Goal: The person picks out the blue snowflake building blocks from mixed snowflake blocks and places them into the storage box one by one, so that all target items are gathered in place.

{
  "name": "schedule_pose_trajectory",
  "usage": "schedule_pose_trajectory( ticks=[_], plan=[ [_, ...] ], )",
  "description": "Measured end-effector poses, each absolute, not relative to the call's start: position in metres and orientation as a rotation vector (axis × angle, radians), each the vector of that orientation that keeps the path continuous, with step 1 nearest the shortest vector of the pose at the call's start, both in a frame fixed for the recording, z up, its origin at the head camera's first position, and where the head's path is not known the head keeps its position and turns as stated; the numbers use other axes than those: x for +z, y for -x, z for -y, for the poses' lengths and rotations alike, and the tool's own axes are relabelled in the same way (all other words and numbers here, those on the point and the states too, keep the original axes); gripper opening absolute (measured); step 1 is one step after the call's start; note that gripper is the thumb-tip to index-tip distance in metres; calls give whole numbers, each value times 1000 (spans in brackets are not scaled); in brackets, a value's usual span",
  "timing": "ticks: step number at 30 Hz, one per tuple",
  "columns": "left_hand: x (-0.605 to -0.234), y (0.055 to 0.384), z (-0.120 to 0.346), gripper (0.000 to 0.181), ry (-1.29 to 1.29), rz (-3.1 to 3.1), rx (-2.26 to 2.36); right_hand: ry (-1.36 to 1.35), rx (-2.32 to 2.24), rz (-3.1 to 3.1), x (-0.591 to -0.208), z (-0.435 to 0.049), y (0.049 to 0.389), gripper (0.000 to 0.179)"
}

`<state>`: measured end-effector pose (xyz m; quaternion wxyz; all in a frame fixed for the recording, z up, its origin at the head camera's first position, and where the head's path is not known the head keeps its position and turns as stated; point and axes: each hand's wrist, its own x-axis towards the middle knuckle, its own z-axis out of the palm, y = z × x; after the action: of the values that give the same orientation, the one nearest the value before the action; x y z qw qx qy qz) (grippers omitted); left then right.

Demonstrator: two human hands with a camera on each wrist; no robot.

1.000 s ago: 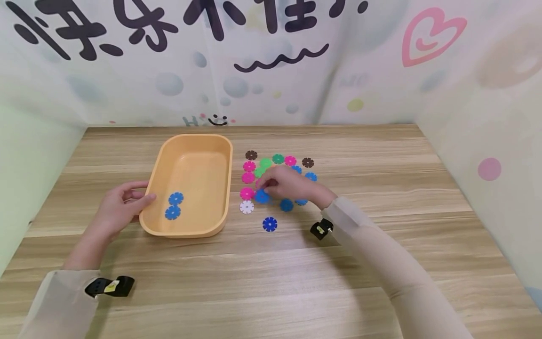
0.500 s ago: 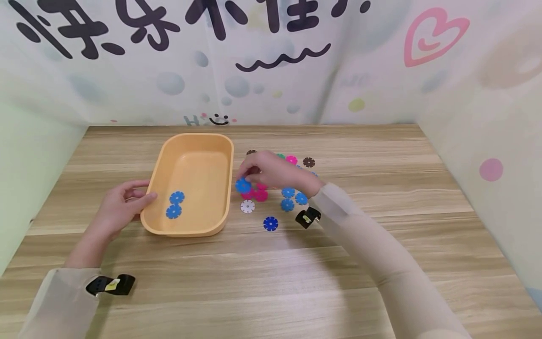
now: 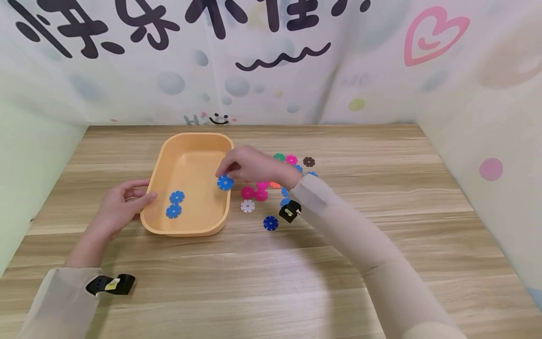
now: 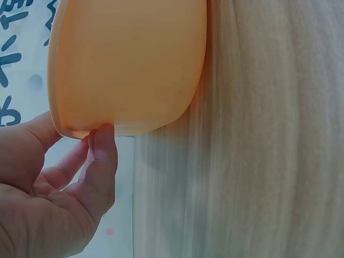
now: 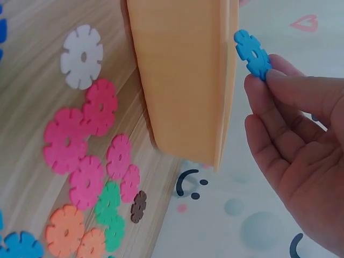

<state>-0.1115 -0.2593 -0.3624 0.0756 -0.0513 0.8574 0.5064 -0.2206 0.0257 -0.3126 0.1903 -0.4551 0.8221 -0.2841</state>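
My left hand (image 3: 118, 209) grips the near left rim of an orange plastic tray (image 3: 195, 172), thumb on top and fingers against the outer wall (image 4: 129, 70). Two blue notched snowflake discs (image 3: 175, 204) lie inside it. Between thumb and fingers my right hand (image 3: 256, 164) pinches another blue snowflake disc (image 5: 252, 55) by its edge. That disc is over the tray's right rim in the head view. In the right wrist view it is held up beside the rim, the other fingers loosely bent below.
Right of the tray lie several loose discs: a white disc (image 3: 247, 205), a dark blue disc (image 3: 270, 223), pink discs (image 5: 65, 141), orange, green, brown and lighter blue ones. The right forearm covers part of them. A printed wall sheet (image 3: 271, 84) stands behind the wooden table (image 3: 203, 287).
The right hand has lifted the blue disc from the group and carried it left, up to the tray's right rim. The left hand keeps its hold on the tray.
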Motion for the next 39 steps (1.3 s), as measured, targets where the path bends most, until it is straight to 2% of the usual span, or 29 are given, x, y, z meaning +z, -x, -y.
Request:
schedule_pose_trajectory(
  ticks=[20,39],
  plan=[
    [-363,112,259,61,173,-2578,1486,1256,-736,-2266,-310,36,245,20],
    [-363,113,260,60,150,-2558,1511,897,-952,-2151,-318,75,262,23]
  ],
)
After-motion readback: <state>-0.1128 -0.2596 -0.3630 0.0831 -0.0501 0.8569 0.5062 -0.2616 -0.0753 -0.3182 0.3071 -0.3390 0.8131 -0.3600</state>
